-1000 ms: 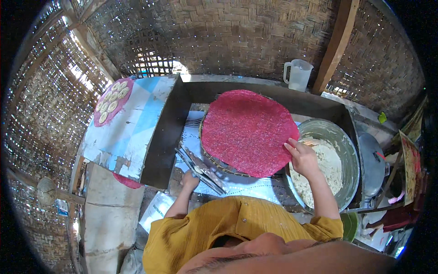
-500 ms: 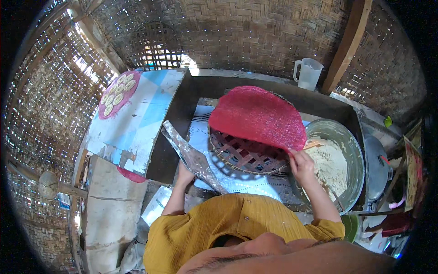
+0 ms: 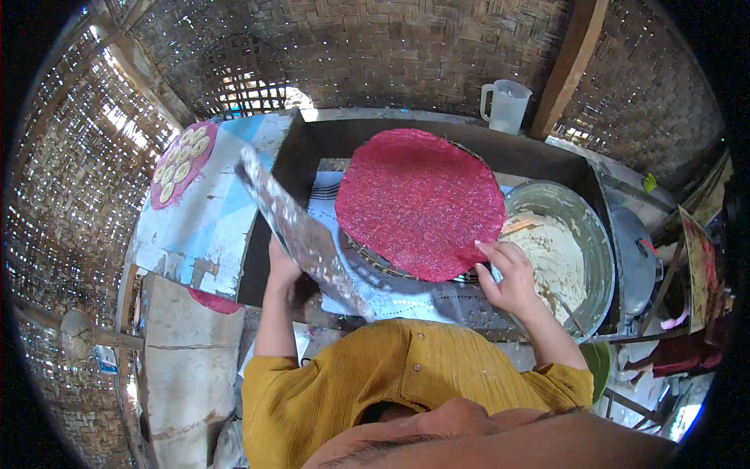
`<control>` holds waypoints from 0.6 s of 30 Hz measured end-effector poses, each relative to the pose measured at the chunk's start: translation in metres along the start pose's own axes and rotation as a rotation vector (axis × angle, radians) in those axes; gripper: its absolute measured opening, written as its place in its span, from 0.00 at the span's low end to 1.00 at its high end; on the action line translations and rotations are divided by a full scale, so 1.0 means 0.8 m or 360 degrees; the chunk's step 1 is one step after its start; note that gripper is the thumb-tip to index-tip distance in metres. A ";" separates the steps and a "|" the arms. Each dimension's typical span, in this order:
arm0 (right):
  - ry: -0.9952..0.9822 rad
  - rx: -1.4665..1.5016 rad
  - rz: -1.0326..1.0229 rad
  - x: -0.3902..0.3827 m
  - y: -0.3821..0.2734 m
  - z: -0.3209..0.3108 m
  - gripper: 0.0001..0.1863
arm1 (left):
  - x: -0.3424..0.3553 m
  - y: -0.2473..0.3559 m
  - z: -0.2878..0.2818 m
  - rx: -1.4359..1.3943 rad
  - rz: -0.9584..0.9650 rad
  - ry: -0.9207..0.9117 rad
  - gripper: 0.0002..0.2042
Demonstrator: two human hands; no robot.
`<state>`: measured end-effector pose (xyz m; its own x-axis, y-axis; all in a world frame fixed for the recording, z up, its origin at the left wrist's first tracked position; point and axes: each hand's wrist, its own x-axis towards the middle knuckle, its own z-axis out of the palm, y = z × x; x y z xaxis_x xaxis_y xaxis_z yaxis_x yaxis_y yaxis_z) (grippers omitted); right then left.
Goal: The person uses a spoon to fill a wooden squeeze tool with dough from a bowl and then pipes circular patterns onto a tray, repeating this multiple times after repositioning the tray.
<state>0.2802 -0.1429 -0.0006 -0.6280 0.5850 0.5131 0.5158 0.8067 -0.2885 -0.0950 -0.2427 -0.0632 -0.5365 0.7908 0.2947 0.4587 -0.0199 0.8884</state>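
Head view: a white-speckled board is grasped by the left hand and held aslant, left of a red cloth spread over a woven basket. At the cloth's lower right edge, near a basin of pale mixture, the right hand is held with thumb and fingers parted; contact cannot be told

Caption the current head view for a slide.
Left hand holding a flecked board, right hand at the edge of a red sheet beside a bowl of pale mix.
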 end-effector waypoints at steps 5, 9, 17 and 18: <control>-0.0328 0.1262 0.0250 0.023 -0.038 0.017 0.30 | 0.052 0.111 0.066 -0.0150 -0.0084 -0.0378 0.18; -0.0905 0.1983 0.0626 0.036 -0.053 0.007 0.33 | 0.037 0.161 0.131 0.0211 0.0696 -0.0218 0.20; -0.0994 0.2555 0.1294 -0.003 0.001 -0.037 0.39 | 0.122 0.205 0.152 -0.2736 -0.0658 -0.1242 0.34; -0.0951 0.2563 0.1322 -0.005 0.003 -0.042 0.36 | 0.130 0.210 0.159 -0.2809 -0.0683 -0.1127 0.36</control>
<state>0.3036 -0.1463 0.0235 -0.8144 0.4741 -0.3345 0.0172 -0.5565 -0.8307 0.0165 -0.0857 0.0717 0.1413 0.9639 0.2256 -0.9563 0.0739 0.2830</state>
